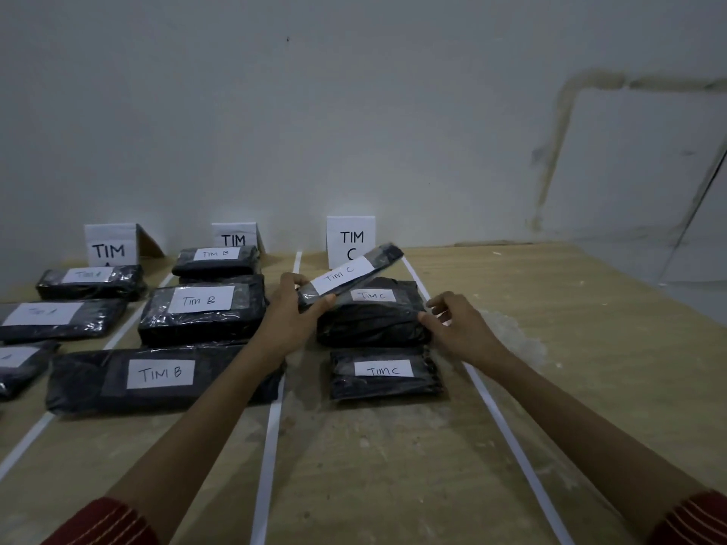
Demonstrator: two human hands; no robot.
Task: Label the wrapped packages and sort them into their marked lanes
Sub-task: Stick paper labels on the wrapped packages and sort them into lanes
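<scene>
My left hand [293,308] grips the near end of a flat black wrapped package [387,255] labelled TIM C, tilted up above the C lane. Under it lies a bulkier TIM C package [369,322]; my right hand [458,322] touches its right edge with relaxed fingers. A third TIM C package [383,373] lies nearer to me. The folded card sign TIM C [351,239] stands at the lane's far end by the wall.
White tape strips [271,438] mark lanes on the wooden table [590,348]. The B lane holds three TIM B packages [157,381], the A lane at left several labelled ones [59,320]. Signs TIM A [111,245] and TIM B [235,237] stand at the back.
</scene>
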